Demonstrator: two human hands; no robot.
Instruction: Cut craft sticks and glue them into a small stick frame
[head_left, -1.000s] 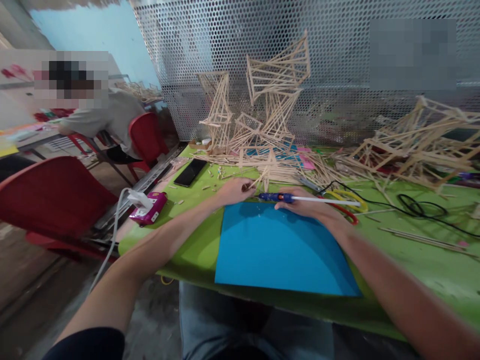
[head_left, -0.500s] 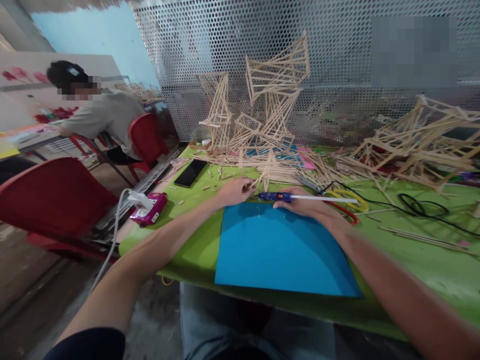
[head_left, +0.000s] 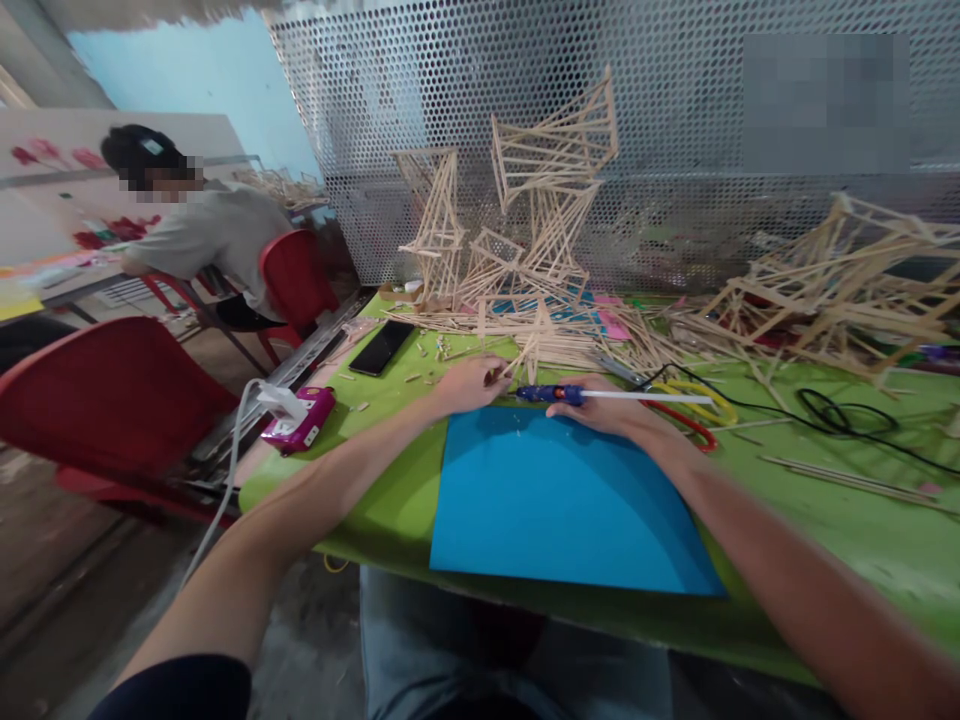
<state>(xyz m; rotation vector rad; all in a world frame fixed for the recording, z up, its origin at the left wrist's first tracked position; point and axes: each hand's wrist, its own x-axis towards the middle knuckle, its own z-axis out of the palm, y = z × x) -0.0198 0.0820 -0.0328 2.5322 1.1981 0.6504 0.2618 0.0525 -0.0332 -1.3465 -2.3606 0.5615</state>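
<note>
My right hand [head_left: 600, 410] is closed around a blue hot glue gun [head_left: 553, 394]. A long white glue stick [head_left: 652, 397] juts from its back end toward the right, and its nozzle points left at my left hand. My left hand [head_left: 472, 384] has its fingers curled in a pinch on the end of a thin wooden stick [head_left: 514, 368], part of a small stick frame [head_left: 538, 335] standing before it. Fingertips are partly hidden. Both hands are at the far edge of a blue sheet [head_left: 562, 500].
Wooden stick structures [head_left: 555, 150] stand at the back by a perforated metal panel [head_left: 675, 80]; another stick frame [head_left: 840, 270] is at right. A phone [head_left: 381, 347], purple power strip [head_left: 300, 420], red-and-yellow-handled pliers [head_left: 694, 430] and black cable [head_left: 847, 420] lie around. A person [head_left: 210, 220] sits at left.
Both hands, the glue gun and the stick frame stay nearly in place. The view has shifted very slightly.
</note>
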